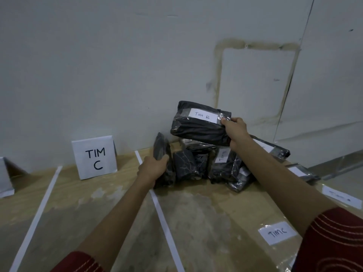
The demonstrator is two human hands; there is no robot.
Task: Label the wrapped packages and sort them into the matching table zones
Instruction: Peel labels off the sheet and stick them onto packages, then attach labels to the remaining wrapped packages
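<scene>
The right hand [234, 132] grips the Tim B package [198, 125] by one end, above the pile [224, 166] between both hands on the desk [196, 216]. The left hand [154, 169] clasps an upright package [162, 152]; the one-ended hold may slip, toppling that pile.

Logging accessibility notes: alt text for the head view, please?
A person's right hand holds a black wrapped package labelled TIM B above a pile of similar packages on a wooden table, while the left hand grips another package standing on edge. A TIM C sign stands left of a white tape line.
</scene>
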